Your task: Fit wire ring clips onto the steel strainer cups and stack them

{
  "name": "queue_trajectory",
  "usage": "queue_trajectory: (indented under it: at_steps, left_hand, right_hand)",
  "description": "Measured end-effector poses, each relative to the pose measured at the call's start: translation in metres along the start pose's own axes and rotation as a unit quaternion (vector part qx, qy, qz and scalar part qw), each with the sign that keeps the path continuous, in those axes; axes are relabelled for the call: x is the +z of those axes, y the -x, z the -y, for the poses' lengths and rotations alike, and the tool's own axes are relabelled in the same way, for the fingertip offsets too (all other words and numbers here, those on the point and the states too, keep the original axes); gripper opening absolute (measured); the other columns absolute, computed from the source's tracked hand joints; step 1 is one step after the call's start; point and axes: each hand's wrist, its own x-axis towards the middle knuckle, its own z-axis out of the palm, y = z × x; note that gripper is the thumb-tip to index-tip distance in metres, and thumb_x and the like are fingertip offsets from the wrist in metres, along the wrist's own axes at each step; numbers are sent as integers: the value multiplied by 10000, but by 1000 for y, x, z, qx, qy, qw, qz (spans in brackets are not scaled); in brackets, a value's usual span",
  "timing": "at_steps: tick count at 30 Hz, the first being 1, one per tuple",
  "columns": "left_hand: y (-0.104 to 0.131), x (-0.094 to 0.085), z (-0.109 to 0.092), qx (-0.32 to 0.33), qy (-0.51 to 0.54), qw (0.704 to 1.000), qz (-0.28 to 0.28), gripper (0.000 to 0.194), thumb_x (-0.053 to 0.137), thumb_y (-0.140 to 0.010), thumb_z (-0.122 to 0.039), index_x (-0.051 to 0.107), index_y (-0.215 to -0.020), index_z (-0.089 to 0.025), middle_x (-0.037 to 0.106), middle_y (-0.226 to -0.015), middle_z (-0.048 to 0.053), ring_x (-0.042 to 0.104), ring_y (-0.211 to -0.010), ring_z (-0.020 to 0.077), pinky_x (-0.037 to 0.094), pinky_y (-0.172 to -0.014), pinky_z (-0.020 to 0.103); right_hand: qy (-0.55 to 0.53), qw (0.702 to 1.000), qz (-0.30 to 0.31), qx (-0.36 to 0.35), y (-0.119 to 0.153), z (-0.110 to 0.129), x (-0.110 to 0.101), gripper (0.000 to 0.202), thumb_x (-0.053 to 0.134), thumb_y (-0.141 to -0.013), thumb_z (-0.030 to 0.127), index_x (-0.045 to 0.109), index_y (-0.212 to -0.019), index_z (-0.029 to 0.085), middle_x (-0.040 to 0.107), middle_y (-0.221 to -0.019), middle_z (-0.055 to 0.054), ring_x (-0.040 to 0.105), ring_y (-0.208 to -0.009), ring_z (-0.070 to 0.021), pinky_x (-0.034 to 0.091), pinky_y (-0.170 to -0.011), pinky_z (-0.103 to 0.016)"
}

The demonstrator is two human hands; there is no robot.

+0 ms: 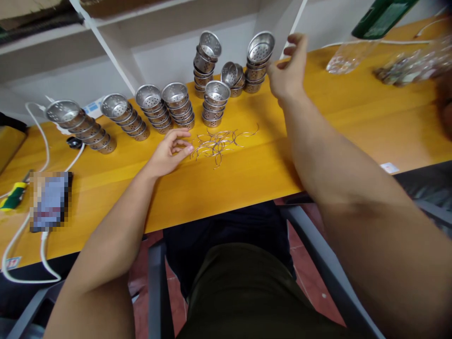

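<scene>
Several stacks of perforated metal cups (216, 93) stand along the back of the yellow table (197, 197). A loose pile of thin curved metal wires (217, 143) lies in front of them. My left hand (170, 153) rests at the left edge of the wires, fingers curled but apart, holding nothing visible. Beside the rightmost cup stack (256, 73), my right hand (290, 70) is raised with its fingers spread and bent. Its fingertips are near the stack; whether they touch it cannot be made out.
A phone (51, 201) with a white cable (44, 256) and a yellow-green object (13, 197) are at the left. Clear plastic bags (413, 66) and a green item (384, 18) are at the back right. White shelving (158, 52) rises behind the cups.
</scene>
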Motion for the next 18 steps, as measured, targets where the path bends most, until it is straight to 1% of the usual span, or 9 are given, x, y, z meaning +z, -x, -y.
queue_trajectory:
  at_steps: [1, 3, 5, 8, 10, 12, 14, 16, 18]
  left_hand:
    - [0, 0, 1, -1, 3, 1000, 0, 775, 1029, -1041, -871, 833, -1504, -281, 723, -1762, 174, 902, -1245, 211, 781, -1029, 316]
    - [0, 0, 2, -5, 11, 1000, -1, 788, 1041, -1025, -870, 829, -1504, -282, 735, -1743, 173, 902, -1248, 218, 788, -1036, 329]
    - [0, -1, 2, -11, 16, 1000, -1, 790, 1054, -1013, -863, 826, -1502, -286, 742, -1746, 171, 902, -1248, 218, 786, -1034, 326]
    - [1, -1, 1, -20, 17, 1000, -3, 783, 1069, -1004, -852, 826, -1495, -293, 750, -1764, 165, 900, -1237, 205, 772, -1040, 313]
    - [2, 0, 0, -26, 20, 999, -5, 790, 1074, -996, -857, 826, -1495, -296, 756, -1764, 167, 898, -1243, 209, 770, -1057, 322]
    - [3, 0, 0, -31, 24, 999, -7, 803, 1074, -988, -867, 825, -1493, -295, 747, -1781, 173, 894, -1246, 214, 775, -1075, 339]
    - [3, 0, 0, -33, 25, 999, -5, 802, 1069, -992, -862, 822, -1498, -290, 738, -1788, 176, 888, -1251, 213, 775, -1085, 346]
    - [3, 0, 1, -33, 22, 999, -3, 780, 1067, -1008, -832, 823, -1511, -287, 749, -1761, 172, 883, -1263, 208, 766, -1083, 332]
    - [3, 0, 1, -33, 21, 999, -3, 758, 1073, -1016, -799, 828, -1518, -286, 765, -1721, 165, 880, -1273, 205, 757, -1087, 320]
  right_hand:
    - [9, 1000, 7, 18, -6, -3, 1, 804, 792, -1113, -158, 486, -1829, 44, 537, -1969, -337, 659, -1683, -215, 576, -1345, -384]
    - [11, 998, 41, 37, -15, -7, 5, 1018, 850, -1043, -228, 379, -1923, -27, 502, -1976, -409, 646, -1748, -240, 571, -1371, -423]
    - [-1, 997, 69, 43, -24, -9, 11, 1144, 938, -998, -211, 341, -1959, -43, 507, -1988, -404, 622, -1801, -232, 546, -1417, -408]
    - [-18, 995, 101, 6, -39, -12, 19, 1303, 966, -928, -263, 264, -2001, -32, 536, -2007, -334, 670, -1737, -122, 508, -1398, -255]
    - [-18, 993, 111, -17, -51, -15, 24, 1195, 910, -891, -335, 394, -1932, -57, 681, -1897, -304, 791, -1514, -69, 577, -1237, -185]
    - [-3, 994, 105, -26, -62, -20, 27, 1010, 950, -867, -303, 589, -1783, -79, 810, -1738, -288, 843, -1346, -83, 610, -1100, -184]
    - [18, 995, 88, -34, -69, -25, 27, 866, 1037, -877, -191, 696, -1665, -85, 852, -1657, -294, 856, -1338, -127, 616, -1099, -220]
    - [35, 995, 70, -53, -73, -30, 25, 839, 1059, -922, -112, 687, -1674, -95, 836, -1664, -327, 857, -1400, -162, 624, -1168, -255]
    - [54, 993, 60, -91, -76, -33, 22, 803, 1019, -979, -108, 633, -1683, -135, 796, -1677, -402, 860, -1459, -216, 657, -1227, -319]
